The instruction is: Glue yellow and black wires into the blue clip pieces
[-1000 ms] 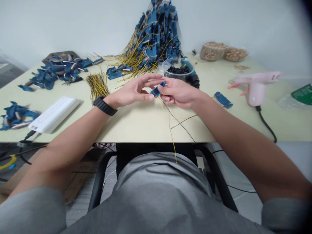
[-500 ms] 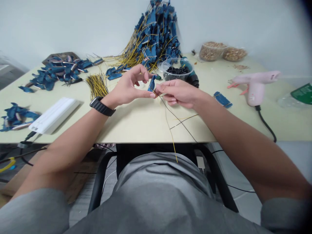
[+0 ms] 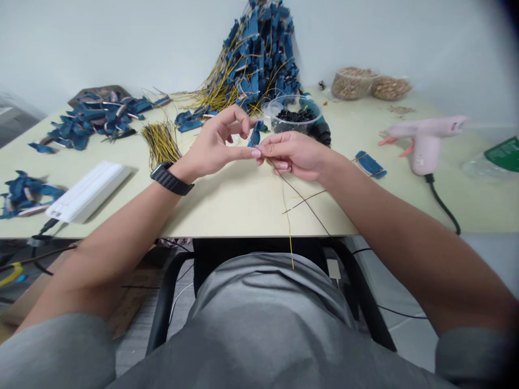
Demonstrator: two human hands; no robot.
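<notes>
Above the table, a small blue piece [image 3: 255,134] stands upright between the thumb and fingers of my left hand [image 3: 221,138]. My right hand [image 3: 298,154] is closed beside it, its thumb and index finger pinching at the lower end of the piece, where thin wires start. From the right fingers a black wire [image 3: 300,192] slants down to the table edge. A yellow wire [image 3: 291,243] hangs over that edge. The fingertips of both hands nearly meet and hide the joint between piece and wires.
Blue pieces with yellow wires form a tall heap [image 3: 259,59] at the back. Nearby are a tub of black bits [image 3: 294,120], a wire bundle [image 3: 160,143], a white power bank [image 3: 87,192], pliers [image 3: 121,135], a pink glue gun [image 3: 425,140] and a flat blue piece [image 3: 370,164].
My right fingertips have closed in against my left thumb at the foot of the blue piece. The hanging wires have swung slightly.
</notes>
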